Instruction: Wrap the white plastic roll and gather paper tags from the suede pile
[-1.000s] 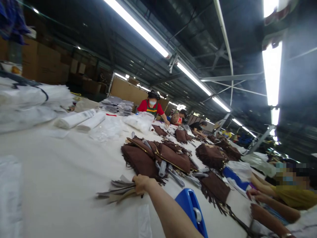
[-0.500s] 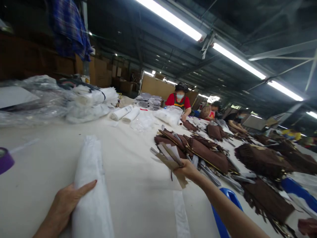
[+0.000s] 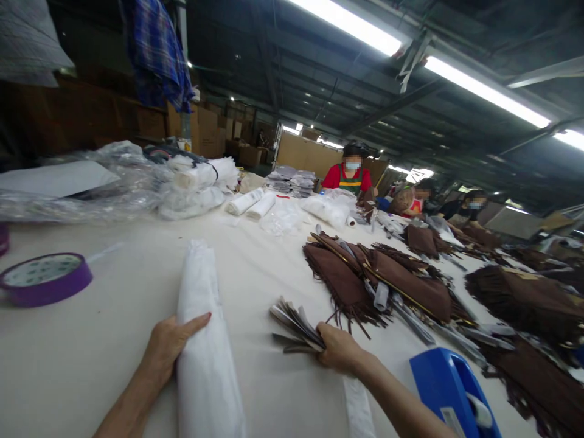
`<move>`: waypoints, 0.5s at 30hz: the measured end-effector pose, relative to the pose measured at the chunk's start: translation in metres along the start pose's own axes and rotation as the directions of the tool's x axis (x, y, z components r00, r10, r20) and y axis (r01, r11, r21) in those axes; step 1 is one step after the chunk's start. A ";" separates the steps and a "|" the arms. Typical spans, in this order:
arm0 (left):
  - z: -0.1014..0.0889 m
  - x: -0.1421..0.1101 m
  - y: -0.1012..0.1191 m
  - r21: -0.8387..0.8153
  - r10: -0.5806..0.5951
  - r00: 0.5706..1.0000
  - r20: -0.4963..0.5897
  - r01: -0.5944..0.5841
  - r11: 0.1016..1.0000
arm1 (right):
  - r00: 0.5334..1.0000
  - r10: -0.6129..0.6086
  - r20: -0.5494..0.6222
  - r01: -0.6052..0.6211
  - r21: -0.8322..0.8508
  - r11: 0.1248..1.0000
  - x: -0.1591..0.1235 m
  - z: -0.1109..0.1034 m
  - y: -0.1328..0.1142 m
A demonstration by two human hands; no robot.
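My left hand [image 3: 176, 340] grips the side of a long folded bundle of white plastic [image 3: 205, 359] on the table, thumb across its top and the other fingers mostly hidden. My right hand [image 3: 340, 348] is closed round a fanned bunch of grey and brown paper strips [image 3: 296, 328], held just above the table. A flat white strip [image 3: 358, 404] lies under my right wrist. Close beyond that hand are brown fringed bags [image 3: 342, 277] with gold zips, heaped together.
A purple tape roll [image 3: 50, 280] lies at the left and a blue tape dispenser [image 3: 451, 389] at the lower right. Clear plastic [image 3: 100, 207] covers the back left. White rolls [image 3: 246, 202] lie further back. A co-worker in red [image 3: 349, 176] stands across the white table [image 3: 114, 340].
My right hand has brought the paper strips down and nearer the plastic bundle. The view has turned left, showing more of the purple tape. My left hand keeps its grip.
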State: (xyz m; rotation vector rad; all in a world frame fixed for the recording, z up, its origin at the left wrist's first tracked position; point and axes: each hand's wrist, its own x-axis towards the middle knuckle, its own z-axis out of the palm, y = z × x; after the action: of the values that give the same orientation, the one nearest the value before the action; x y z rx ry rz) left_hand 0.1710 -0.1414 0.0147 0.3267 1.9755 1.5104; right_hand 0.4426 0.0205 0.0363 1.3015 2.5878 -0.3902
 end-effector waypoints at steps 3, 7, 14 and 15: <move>-0.001 0.002 -0.002 0.011 0.000 1.000 -0.030 0.001 1.000 | 1.000 -0.023 0.000 0.023 -0.031 0.999 0.002 -0.003 -0.010; -0.001 0.002 -0.003 0.000 0.011 0.999 -0.035 -0.011 1.000 | 0.997 -0.076 -0.025 0.075 -0.032 0.997 0.008 -0.001 -0.018; 0.002 0.000 -0.002 -0.055 0.010 0.999 -0.044 -0.012 0.998 | 0.992 -0.110 0.066 0.104 0.078 0.991 0.023 -0.008 0.005; 0.002 0.001 -0.003 -0.061 0.008 0.999 -0.039 -0.011 0.998 | 0.992 -0.098 0.079 0.091 0.095 0.991 0.025 -0.010 0.007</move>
State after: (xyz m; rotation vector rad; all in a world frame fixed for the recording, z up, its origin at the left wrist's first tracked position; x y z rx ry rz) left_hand 0.1719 -0.1402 0.0110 0.2830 1.9552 1.5913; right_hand 0.4326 0.0466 0.0369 1.1666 2.5960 -0.5729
